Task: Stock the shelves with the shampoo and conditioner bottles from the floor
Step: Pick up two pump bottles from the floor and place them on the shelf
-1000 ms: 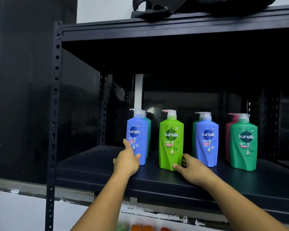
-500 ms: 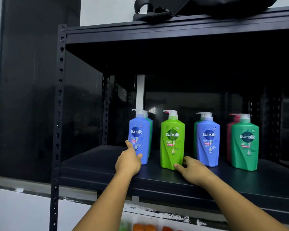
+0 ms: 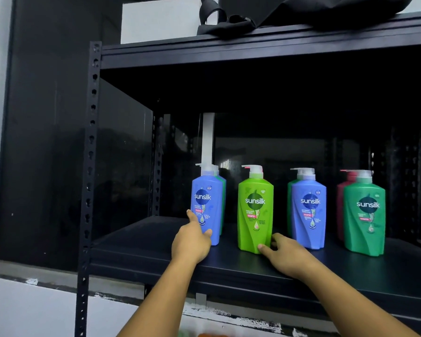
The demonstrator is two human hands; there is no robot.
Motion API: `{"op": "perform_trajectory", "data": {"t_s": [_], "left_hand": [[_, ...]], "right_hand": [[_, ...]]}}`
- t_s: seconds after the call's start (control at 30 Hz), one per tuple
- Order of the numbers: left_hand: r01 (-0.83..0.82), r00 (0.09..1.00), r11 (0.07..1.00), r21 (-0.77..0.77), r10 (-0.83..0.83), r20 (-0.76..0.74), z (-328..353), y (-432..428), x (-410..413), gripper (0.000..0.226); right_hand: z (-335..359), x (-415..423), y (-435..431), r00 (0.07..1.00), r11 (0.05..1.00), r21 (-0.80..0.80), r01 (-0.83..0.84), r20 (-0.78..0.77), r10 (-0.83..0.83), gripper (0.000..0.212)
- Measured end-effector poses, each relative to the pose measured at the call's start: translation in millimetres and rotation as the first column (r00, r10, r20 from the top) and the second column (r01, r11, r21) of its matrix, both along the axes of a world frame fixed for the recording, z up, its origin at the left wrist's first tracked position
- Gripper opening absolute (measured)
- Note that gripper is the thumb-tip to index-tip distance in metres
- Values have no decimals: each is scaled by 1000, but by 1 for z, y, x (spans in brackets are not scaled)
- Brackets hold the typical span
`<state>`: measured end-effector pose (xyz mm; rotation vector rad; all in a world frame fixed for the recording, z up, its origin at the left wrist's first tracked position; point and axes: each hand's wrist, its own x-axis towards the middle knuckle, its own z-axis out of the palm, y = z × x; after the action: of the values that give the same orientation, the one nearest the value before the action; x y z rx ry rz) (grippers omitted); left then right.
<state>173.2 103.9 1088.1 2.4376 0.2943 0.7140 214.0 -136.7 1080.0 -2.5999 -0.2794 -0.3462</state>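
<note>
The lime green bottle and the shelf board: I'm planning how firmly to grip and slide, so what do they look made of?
Lime green bottle: apparently glossy moulded plastic, with soft highlights and a white pump. Shelf board: matt black, smooth, probably painted metal or laminate; unclear.

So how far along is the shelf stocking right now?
Done: four front bottles stand upright on the shelf, at least three with another bottle behind. In hand: the left hand touches the left blue bottle, the right hand the lime green bottle, apparently straightening them. Left: orange and green items show below; count unclear.
</note>
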Motion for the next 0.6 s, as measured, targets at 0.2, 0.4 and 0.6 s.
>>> {"op": "perform_trajectory", "data": {"t_s": [0.2,0.4,0.6], "left_hand": [[-43,999,998,40,44,-21,1,-3,-4,82],[-66,989,979,194,90,-118,0,-7,-27,66],[173,978,950,259,-136,-157,-17,-8,-67,45]], "right_hand": [[0,0,1,1000,1000,-16,12,-9,-12,51],[3,-24,0,989,993,-57,105,106,-99,48],[-8,-79,0,954,970,-241,34,297,40,41]]}}
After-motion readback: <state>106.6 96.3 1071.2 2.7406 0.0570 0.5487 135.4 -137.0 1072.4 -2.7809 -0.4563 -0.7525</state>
